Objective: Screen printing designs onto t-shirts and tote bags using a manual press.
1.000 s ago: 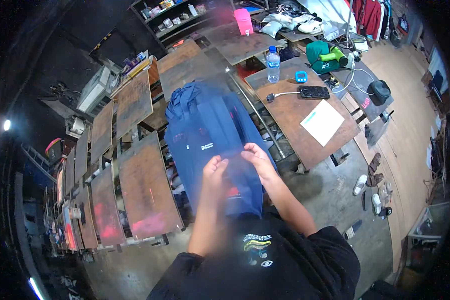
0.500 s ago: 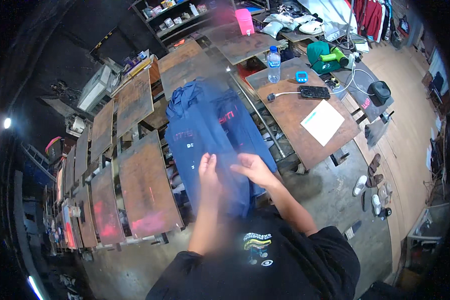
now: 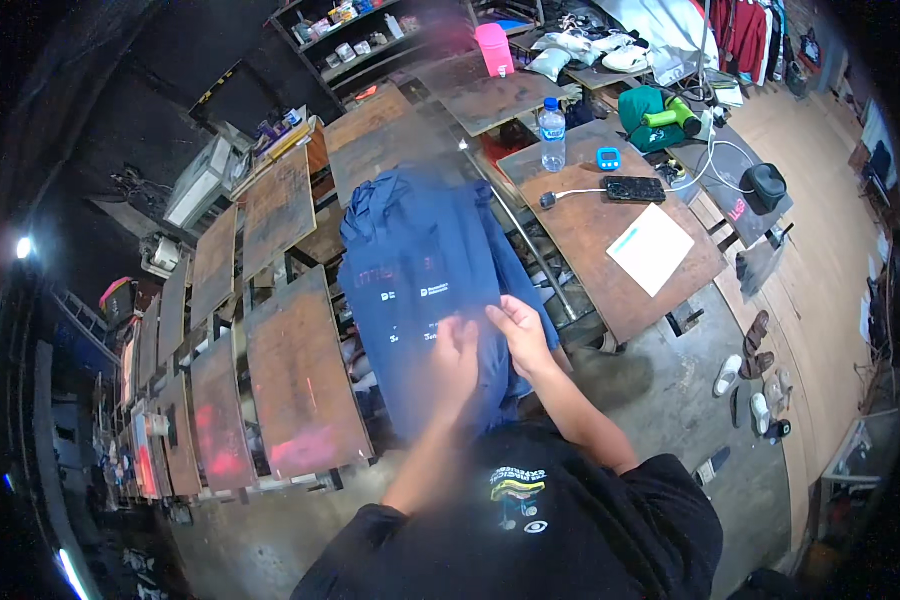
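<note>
A navy blue garment (image 3: 410, 235) with small white and reddish prints lies in front of me, its far end bunched up. More navy cloth shows beneath its right side. My right hand (image 3: 527, 340) is at the garment's right edge, thumb and fingers closed on the fabric. Close to its left, my left hand (image 3: 454, 358) is over the printed front, bent upward at the wrist. A blur covers that hand, so whether it grips any cloth is unclear.
Brown boards (image 3: 305, 375) stand in rows to the left. On the right-hand board are a water bottle (image 3: 552, 135), a blue timer (image 3: 608, 159), a phone (image 3: 634, 189) with a cable, and a white sheet (image 3: 650, 250). Shoes (image 3: 728, 374) lie on the floor at right.
The navy cloth has shifted, and more of the white prints now show. Both hands have moved slightly right; the right hand's fingers, apart before, have closed at the garment's edge.
</note>
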Demonstrator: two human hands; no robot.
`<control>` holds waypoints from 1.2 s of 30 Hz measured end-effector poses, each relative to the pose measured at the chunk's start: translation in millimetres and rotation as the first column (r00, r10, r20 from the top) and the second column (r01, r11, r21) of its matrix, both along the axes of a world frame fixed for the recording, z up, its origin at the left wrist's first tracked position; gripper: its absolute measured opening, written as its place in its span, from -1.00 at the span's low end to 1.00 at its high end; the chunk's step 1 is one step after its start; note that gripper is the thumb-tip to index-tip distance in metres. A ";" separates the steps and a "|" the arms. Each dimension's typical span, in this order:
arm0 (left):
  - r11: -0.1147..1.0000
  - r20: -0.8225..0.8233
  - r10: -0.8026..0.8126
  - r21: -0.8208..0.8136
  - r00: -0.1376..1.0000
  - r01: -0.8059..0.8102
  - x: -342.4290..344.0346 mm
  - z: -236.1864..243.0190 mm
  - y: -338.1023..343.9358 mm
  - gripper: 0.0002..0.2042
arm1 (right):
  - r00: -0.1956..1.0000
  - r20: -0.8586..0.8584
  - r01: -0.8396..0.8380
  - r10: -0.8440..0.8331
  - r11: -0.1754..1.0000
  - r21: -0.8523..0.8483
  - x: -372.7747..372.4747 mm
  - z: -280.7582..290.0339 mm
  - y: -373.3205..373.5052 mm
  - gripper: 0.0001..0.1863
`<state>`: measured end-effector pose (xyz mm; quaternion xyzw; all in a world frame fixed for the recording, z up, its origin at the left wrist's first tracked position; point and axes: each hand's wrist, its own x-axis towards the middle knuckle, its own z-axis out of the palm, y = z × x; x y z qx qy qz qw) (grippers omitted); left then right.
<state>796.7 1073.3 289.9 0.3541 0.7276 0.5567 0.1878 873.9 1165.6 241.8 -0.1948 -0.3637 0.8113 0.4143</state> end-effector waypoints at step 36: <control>0.999 -0.370 0.000 -0.047 0.929 -0.019 -26.6 -23.9 -4.6 -0.77 | 0.895 0.384 0.042 -0.226 0.901 0.432 32.6 -46.1 40.0 -0.82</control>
